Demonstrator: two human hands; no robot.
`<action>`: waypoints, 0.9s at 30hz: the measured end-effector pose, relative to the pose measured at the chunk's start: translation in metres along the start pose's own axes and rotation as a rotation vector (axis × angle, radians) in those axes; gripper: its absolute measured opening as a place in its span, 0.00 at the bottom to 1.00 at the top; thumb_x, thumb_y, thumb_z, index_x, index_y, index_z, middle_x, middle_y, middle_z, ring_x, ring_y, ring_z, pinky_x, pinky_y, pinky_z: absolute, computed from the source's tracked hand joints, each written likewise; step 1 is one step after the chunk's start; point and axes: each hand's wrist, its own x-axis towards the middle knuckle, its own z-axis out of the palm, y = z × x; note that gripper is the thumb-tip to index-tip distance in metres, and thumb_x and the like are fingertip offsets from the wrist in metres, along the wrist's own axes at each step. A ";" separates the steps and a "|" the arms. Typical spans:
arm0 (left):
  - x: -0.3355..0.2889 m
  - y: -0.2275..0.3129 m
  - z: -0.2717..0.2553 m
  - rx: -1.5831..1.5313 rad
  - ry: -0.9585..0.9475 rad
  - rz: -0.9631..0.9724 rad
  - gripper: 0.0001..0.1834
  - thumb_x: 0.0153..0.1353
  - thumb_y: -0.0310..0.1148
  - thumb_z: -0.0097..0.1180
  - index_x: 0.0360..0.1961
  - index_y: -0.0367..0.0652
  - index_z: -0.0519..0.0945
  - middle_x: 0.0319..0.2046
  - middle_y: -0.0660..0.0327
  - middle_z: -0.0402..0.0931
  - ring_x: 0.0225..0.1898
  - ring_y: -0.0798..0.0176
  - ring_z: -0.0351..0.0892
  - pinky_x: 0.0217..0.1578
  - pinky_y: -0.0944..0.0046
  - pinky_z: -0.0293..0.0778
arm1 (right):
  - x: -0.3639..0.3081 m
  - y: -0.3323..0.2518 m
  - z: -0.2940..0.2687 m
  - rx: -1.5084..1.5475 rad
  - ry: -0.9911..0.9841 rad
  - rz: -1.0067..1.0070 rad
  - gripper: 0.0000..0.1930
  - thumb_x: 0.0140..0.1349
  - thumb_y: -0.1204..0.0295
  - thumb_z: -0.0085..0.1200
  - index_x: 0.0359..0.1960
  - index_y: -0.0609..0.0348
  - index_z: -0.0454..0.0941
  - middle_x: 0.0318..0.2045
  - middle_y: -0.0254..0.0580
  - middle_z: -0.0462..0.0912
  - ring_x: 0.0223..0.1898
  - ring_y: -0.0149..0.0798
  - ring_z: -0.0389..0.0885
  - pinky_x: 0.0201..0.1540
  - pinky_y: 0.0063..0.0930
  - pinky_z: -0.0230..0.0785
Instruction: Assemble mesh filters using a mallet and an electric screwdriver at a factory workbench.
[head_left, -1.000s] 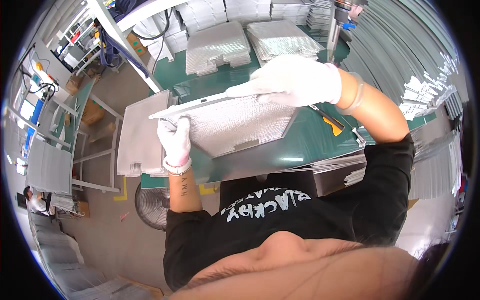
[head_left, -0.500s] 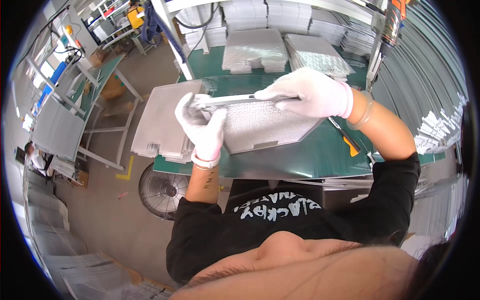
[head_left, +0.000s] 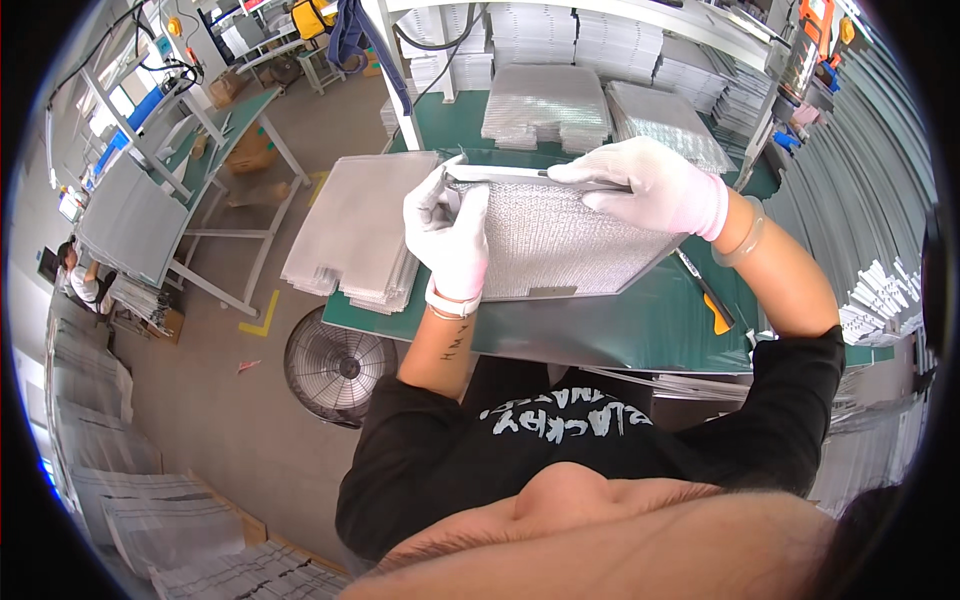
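A stack of mesh sheets (head_left: pixel 352 235) lay at the left end of the green table (head_left: pixel 640 330). Just right of it, the left hand (head_left: pixel 450 228) gripped the left edge of a framed mesh filter panel (head_left: pixel 560 245) resting on the table. The right hand (head_left: pixel 650 185) was closed on a metal strip (head_left: pixel 500 173) along the top edge. The strip looked only partly seated, so the framing seemed unfinished

1 head-worn fisheye view, steeply downward and close over the green workbench (head_left: pixel 620 330).
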 end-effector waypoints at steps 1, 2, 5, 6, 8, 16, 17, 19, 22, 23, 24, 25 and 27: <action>0.001 0.000 -0.001 0.001 0.002 0.002 0.21 0.54 0.16 0.66 0.49 0.35 0.77 0.46 0.57 0.81 0.32 0.80 0.68 0.36 0.78 0.69 | 0.001 0.000 0.000 -0.014 -0.004 -0.008 0.23 0.54 0.83 0.57 0.55 0.62 0.79 0.41 0.52 0.83 0.42 0.46 0.83 0.48 0.31 0.75; 0.002 -0.001 -0.002 -0.030 -0.019 -0.010 0.19 0.56 0.17 0.64 0.50 0.34 0.77 0.47 0.55 0.81 0.36 0.78 0.71 0.40 0.76 0.70 | 0.002 0.001 -0.001 -0.015 -0.006 -0.010 0.23 0.54 0.83 0.57 0.55 0.62 0.79 0.41 0.52 0.83 0.42 0.46 0.83 0.48 0.31 0.75; 0.002 -0.002 -0.008 -0.082 -0.052 -0.062 0.18 0.60 0.17 0.60 0.52 0.32 0.76 0.48 0.54 0.81 0.42 0.73 0.76 0.46 0.73 0.72 | 0.002 0.002 -0.002 -0.036 -0.013 -0.020 0.23 0.54 0.82 0.58 0.55 0.61 0.79 0.39 0.51 0.83 0.39 0.47 0.83 0.46 0.32 0.75; 0.002 -0.002 -0.011 -0.106 -0.064 -0.098 0.17 0.61 0.17 0.59 0.52 0.32 0.76 0.48 0.54 0.81 0.45 0.71 0.78 0.49 0.71 0.73 | 0.004 -0.003 -0.005 -0.052 -0.058 0.024 0.23 0.55 0.82 0.56 0.55 0.60 0.78 0.44 0.51 0.83 0.45 0.48 0.82 0.51 0.33 0.74; 0.003 -0.007 -0.015 -0.104 -0.041 -0.130 0.17 0.61 0.17 0.59 0.52 0.31 0.77 0.48 0.54 0.81 0.45 0.70 0.78 0.49 0.71 0.73 | 0.005 -0.002 -0.004 -0.068 -0.105 0.069 0.23 0.55 0.81 0.54 0.56 0.60 0.77 0.49 0.51 0.83 0.50 0.49 0.82 0.56 0.35 0.73; 0.011 -0.013 -0.029 -0.068 -0.079 -0.156 0.19 0.60 0.17 0.60 0.53 0.32 0.77 0.41 0.59 0.80 0.41 0.72 0.78 0.45 0.73 0.74 | 0.004 0.000 -0.003 -0.167 -0.008 -0.070 0.23 0.53 0.80 0.60 0.53 0.58 0.80 0.31 0.49 0.80 0.32 0.49 0.80 0.37 0.35 0.73; 0.015 -0.013 -0.029 -0.109 -0.127 -0.179 0.19 0.60 0.17 0.60 0.54 0.33 0.77 0.41 0.60 0.80 0.40 0.73 0.77 0.43 0.74 0.73 | 0.004 0.000 -0.002 -0.170 -0.007 -0.069 0.23 0.53 0.80 0.60 0.53 0.58 0.80 0.31 0.49 0.80 0.32 0.49 0.80 0.37 0.35 0.73; 0.019 -0.008 -0.024 -0.155 -0.183 -0.206 0.20 0.60 0.17 0.60 0.54 0.33 0.76 0.41 0.60 0.79 0.40 0.74 0.76 0.42 0.75 0.73 | 0.002 0.002 0.000 -0.222 0.030 -0.096 0.22 0.53 0.80 0.60 0.53 0.57 0.81 0.30 0.49 0.79 0.31 0.50 0.79 0.36 0.36 0.73; 0.021 -0.002 -0.022 -0.197 -0.197 -0.247 0.18 0.61 0.17 0.59 0.53 0.33 0.75 0.43 0.60 0.78 0.41 0.75 0.75 0.42 0.74 0.72 | 0.002 0.002 0.001 -0.212 0.033 -0.110 0.22 0.53 0.80 0.60 0.53 0.57 0.81 0.30 0.49 0.80 0.30 0.50 0.80 0.36 0.36 0.73; 0.022 -0.006 -0.027 -0.089 -0.265 -0.170 0.18 0.61 0.18 0.58 0.53 0.33 0.75 0.44 0.60 0.77 0.41 0.74 0.74 0.42 0.74 0.72 | 0.003 0.001 0.002 -0.213 0.036 -0.107 0.22 0.53 0.80 0.60 0.53 0.57 0.81 0.30 0.49 0.80 0.30 0.50 0.80 0.36 0.36 0.73; 0.023 -0.011 -0.030 0.019 -0.331 -0.092 0.17 0.62 0.18 0.57 0.52 0.34 0.75 0.44 0.60 0.76 0.41 0.74 0.74 0.42 0.73 0.72 | 0.004 0.002 0.001 -0.186 0.032 -0.118 0.21 0.54 0.79 0.60 0.52 0.58 0.80 0.30 0.48 0.80 0.31 0.50 0.80 0.36 0.36 0.74; 0.021 -0.013 -0.031 0.017 -0.333 -0.091 0.17 0.62 0.18 0.57 0.52 0.34 0.75 0.44 0.60 0.76 0.41 0.74 0.74 0.42 0.73 0.72 | 0.005 0.001 0.001 -0.159 0.030 -0.130 0.20 0.54 0.79 0.60 0.52 0.59 0.79 0.31 0.47 0.81 0.31 0.50 0.80 0.37 0.37 0.74; 0.018 -0.015 -0.033 -0.016 -0.296 -0.142 0.15 0.63 0.20 0.56 0.52 0.35 0.76 0.44 0.61 0.76 0.41 0.73 0.73 0.43 0.72 0.72 | 0.014 -0.010 -0.003 -0.173 -0.002 -0.015 0.19 0.56 0.77 0.59 0.51 0.59 0.77 0.31 0.47 0.81 0.32 0.51 0.80 0.37 0.37 0.74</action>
